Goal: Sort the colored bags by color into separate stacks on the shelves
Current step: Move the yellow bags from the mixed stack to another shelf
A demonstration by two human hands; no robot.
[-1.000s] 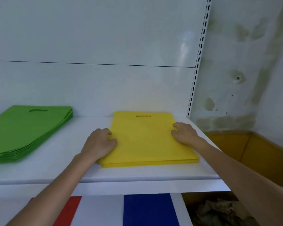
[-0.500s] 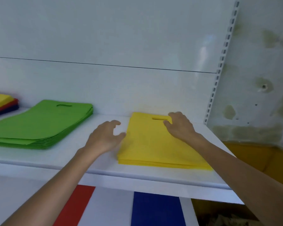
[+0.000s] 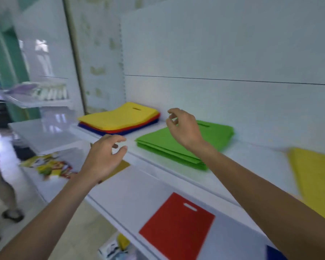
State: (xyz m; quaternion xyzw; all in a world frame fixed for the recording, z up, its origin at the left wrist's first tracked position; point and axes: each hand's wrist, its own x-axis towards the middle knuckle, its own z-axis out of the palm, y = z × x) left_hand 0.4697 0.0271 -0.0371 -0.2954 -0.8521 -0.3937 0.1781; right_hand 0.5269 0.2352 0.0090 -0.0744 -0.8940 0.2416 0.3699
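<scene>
Left hand (image 3: 103,158): empty, fingers loosely curled and apart, hovering just in front of the white upper shelf (image 3: 250,159) edge, near the mixed stack's front corner.
Right hand (image 3: 184,126): empty, thumb and forefinger near each other but pinching nothing, over the left rear part of the green stack.
Mixed stack of flat fabric bags (image 3: 118,117): yellow on top, red then blue beneath, at the shelf's left end against the back panel.
Green stack of flat fabric bags (image 3: 176,145): mid shelf, front corner reaching the shelf edge (edges slightly fanned).
Yellow stack of fabric bags (image 3: 315,177): right end, cut off by the frame.
Open room: bare shelf strips between all three stacks.
White lower shelf (image 3: 131,192): flat red fabric bag (image 3: 176,226) lying alone; blue bag corner (image 3: 274,253) at bottom right.
Left side: colourful printed packets (image 3: 47,166), blurred.
</scene>
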